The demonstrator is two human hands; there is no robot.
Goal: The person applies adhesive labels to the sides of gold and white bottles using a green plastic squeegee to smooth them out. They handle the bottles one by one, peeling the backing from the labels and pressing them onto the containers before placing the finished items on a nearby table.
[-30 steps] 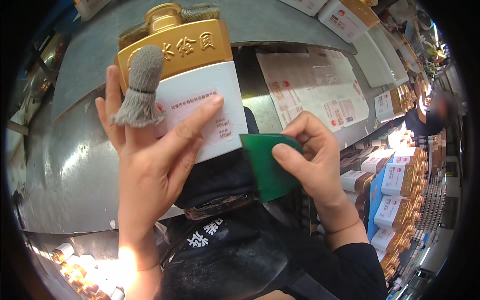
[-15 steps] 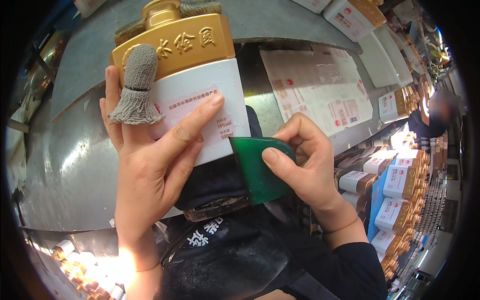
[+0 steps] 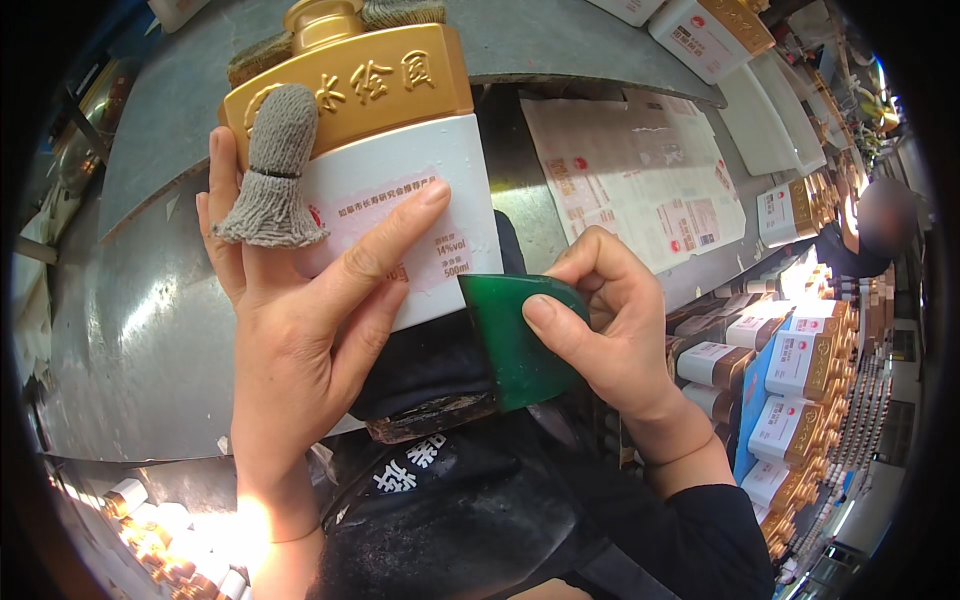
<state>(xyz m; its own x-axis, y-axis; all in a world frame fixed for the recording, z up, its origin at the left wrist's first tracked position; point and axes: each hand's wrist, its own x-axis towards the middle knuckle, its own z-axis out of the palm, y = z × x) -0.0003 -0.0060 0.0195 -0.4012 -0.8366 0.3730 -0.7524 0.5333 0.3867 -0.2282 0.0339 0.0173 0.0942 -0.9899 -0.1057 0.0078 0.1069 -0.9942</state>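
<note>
A flat bottle (image 3: 390,140) with a gold shoulder and white body lies tilted in front of me, its neck pointing away. My left hand (image 3: 300,330) holds it at the left side, with the index finger and thumb across the printed white face. One finger of that hand wears a grey knitted finger cover (image 3: 282,150). Between the thumb and fingers of my right hand (image 3: 615,330) is a green translucent scraper (image 3: 510,335). The scraper's upper left corner is at the bottle's lower right edge; whether they touch I cannot tell.
A grey metal worktable (image 3: 130,340) spreads left and ahead. Right of the bottle lies a sheet of printed labels (image 3: 630,180). Beyond it are a white tray (image 3: 765,120) and a standing bottle (image 3: 785,212). Stacked bottles (image 3: 790,365) fill the right side, near another person (image 3: 855,240).
The bottle and my left fingertips have shifted very slightly upward. My right hand and the scraper are almost in the same place.
</note>
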